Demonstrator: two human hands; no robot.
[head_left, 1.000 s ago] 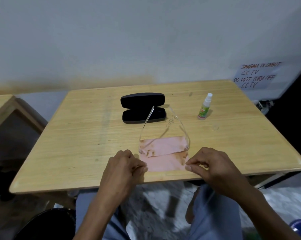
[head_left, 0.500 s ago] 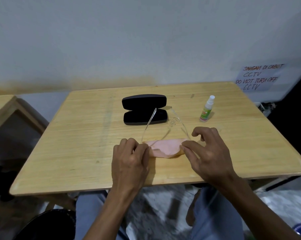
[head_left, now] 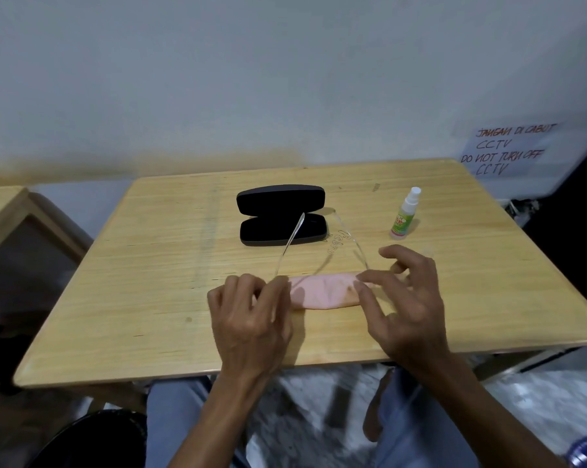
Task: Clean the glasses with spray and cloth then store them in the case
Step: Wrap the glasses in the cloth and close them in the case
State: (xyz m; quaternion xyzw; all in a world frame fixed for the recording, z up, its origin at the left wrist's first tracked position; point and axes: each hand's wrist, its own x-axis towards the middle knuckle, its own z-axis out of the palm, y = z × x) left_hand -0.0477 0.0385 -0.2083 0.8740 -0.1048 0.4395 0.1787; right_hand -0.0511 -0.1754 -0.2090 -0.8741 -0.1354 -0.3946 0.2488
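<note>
Glasses [head_left: 322,255] with a clear frame sit at the middle of the wooden table [head_left: 150,265], their front end wrapped in a folded pink cloth [head_left: 322,292] and their two arms reaching up the frame toward the black case [head_left: 282,214], which lies open just above. Left hand [head_left: 251,319], coming up from the lower middle of the frame, is curled with thumb and fingers pinched together at the left end of the cloth where the left arm of the glasses meets it. Right hand [head_left: 407,305] enters from the lower right, palm down, fingers spread and loosely bent; its thumb and forefinger touch the right end of the cloth, the other fingers lifted clear, so it seems to press rather than grasp. A small spray bottle [head_left: 405,214] stands upright to the right of the case, above the right hand. Lenses are hidden under the cloth, and the transparent arms are faint against the wood. A handwritten paper sign [head_left: 508,150] hangs at the upper right
</note>
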